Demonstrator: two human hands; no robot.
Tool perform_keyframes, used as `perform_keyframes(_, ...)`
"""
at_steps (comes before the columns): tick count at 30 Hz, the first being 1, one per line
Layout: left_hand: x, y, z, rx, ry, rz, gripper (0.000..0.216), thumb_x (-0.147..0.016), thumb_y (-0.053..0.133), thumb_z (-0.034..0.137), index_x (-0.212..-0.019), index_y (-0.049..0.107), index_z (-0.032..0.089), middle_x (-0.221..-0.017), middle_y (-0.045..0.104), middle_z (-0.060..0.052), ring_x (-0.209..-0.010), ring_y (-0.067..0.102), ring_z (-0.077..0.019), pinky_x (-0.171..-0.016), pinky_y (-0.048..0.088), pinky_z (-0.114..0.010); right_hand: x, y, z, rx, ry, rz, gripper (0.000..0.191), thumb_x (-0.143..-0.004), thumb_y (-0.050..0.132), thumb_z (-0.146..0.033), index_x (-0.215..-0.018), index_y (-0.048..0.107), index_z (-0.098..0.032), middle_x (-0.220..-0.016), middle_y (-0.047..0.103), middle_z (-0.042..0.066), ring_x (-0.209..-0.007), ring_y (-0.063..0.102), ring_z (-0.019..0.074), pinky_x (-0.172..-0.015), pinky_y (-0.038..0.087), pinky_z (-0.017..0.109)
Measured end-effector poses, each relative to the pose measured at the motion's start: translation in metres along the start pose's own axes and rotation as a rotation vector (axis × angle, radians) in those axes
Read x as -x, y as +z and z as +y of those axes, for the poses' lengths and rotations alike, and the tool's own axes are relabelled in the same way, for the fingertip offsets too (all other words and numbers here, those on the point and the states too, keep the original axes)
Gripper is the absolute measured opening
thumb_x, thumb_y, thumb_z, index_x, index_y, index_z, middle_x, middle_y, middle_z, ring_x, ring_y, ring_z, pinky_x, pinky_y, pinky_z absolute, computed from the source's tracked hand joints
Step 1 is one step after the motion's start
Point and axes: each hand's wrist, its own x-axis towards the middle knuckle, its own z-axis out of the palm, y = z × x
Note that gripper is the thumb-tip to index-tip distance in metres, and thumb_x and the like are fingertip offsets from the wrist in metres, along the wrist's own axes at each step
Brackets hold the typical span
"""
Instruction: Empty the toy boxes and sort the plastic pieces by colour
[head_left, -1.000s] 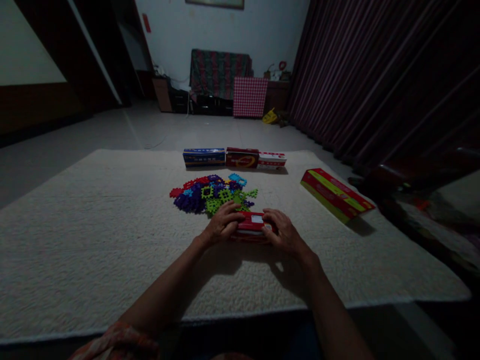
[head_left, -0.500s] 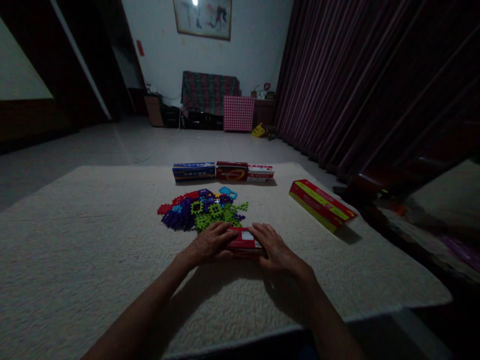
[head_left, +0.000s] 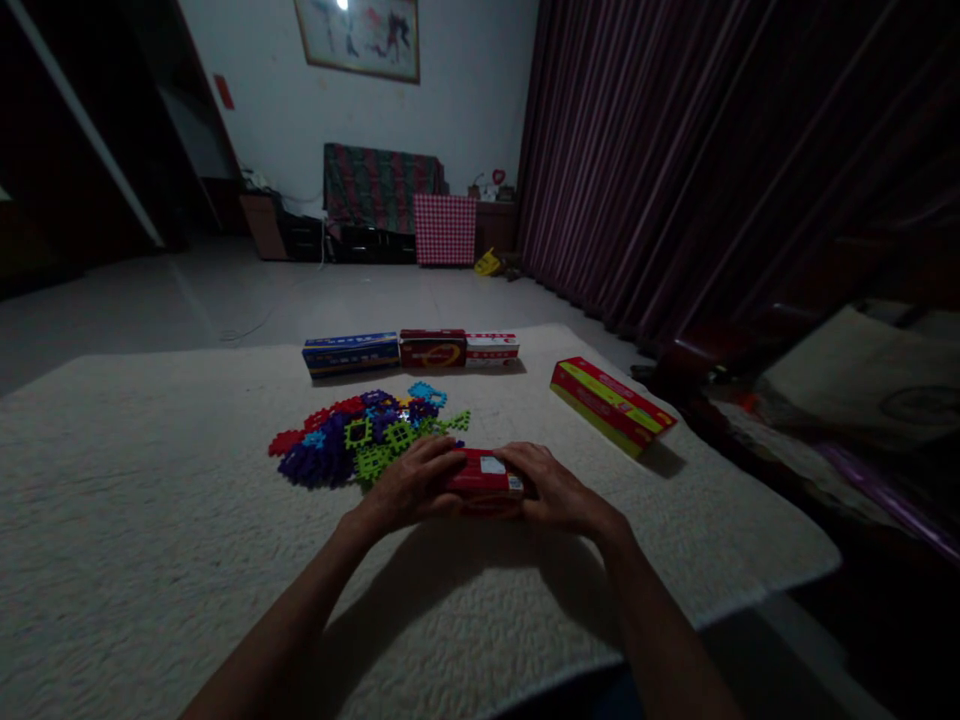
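Red box (head_left: 474, 480) shifted right, fingers (head_left: 442, 463) around, coloured pieces (head_left: 376, 428) beside, boxes (head_left: 433, 350) beyond

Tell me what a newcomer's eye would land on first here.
Probably the bright pile of toothed pieces, left of centre on the pale mat. Next, the red box nearer the camera, held between the left hand and the right hand. Beyond the pile stand a blue box, a dark red box and a white-and-red box in a row.
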Motion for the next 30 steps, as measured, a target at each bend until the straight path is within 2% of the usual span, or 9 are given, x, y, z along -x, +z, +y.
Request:
perform_keyframes(6, -0.022, 0.016, -0.009, -0.023, -0.069, 0.246, 0.045, -0.096, 0.056, 0.029, -0.141, 0.051, 0.024, -0.141, 0.057, -0.016, -0.134, 0.053, -0.03, -0.109, 0.049, -0.052, 0.004, -0.025, 0.028, 0.075, 0.117, 0.039, 0.068, -0.075, 0.066, -0.012, -0.141, 0.054, -0.025, -0.138, 0.059, 0.012, -0.127, 0.055, 0.0277, -0.109, 0.045, 0.049)
perform_keyframes(13, -0.019, 0.02, -0.025, -0.023, -0.126, 0.34, 0.032, -0.095, 0.054, 0.019, -0.126, 0.062, 0.023, -0.133, 0.063, -0.013, -0.124, 0.061, -0.0268, -0.102, 0.055, -0.047, -0.002, -0.052, 0.07, 0.104, 0.222, 0.235, 0.066, -0.079, 0.07, -0.027, -0.142, 0.054, -0.021, -0.143, 0.057, 0.015, -0.132, 0.054, 0.0311, -0.111, 0.043, 0.051)
perform_keyframes(18, -0.019, 0.031, -0.028, -0.015, -0.086, 0.354, 0.029, -0.095, 0.053, 0.016, -0.121, 0.064, 0.022, -0.129, 0.066, -0.014, -0.12, 0.064, -0.0252, -0.097, 0.057, -0.043, -0.01, -0.042, 0.089, 0.21, 0.302, 0.339, 0.063, -0.078, 0.07, -0.029, -0.14, 0.057, -0.021, -0.137, 0.062, 0.015, -0.129, 0.055, 0.0336, -0.111, 0.042, 0.055)
perform_keyframes(23, -0.016, 0.04, -0.035, -0.017, -0.089, 0.336, 0.027, -0.095, 0.053, 0.015, -0.119, 0.065, 0.022, -0.126, 0.068, -0.013, -0.115, 0.067, -0.0229, -0.092, 0.059, -0.039, -0.014, -0.025, 0.1, 0.221, 0.318, 0.365, 0.054, -0.081, 0.069, -0.034, -0.133, 0.062, -0.024, -0.129, 0.064, 0.014, -0.121, 0.059, 0.0332, -0.105, 0.047, 0.052)
perform_keyframes(30, -0.009, 0.035, -0.048, -0.08, -0.145, 0.314, 0.024, -0.094, 0.051, 0.018, -0.107, 0.07, 0.022, -0.11, 0.075, -0.008, -0.099, 0.07, -0.021, -0.086, 0.058, -0.037, -0.009, -0.02, 0.109, 0.157, 0.337, 0.33, 0.069, -0.078, 0.074, -0.042, -0.142, 0.053, -0.028, -0.133, 0.058, 0.015, -0.122, 0.056, 0.0334, -0.103, 0.048, 0.05)
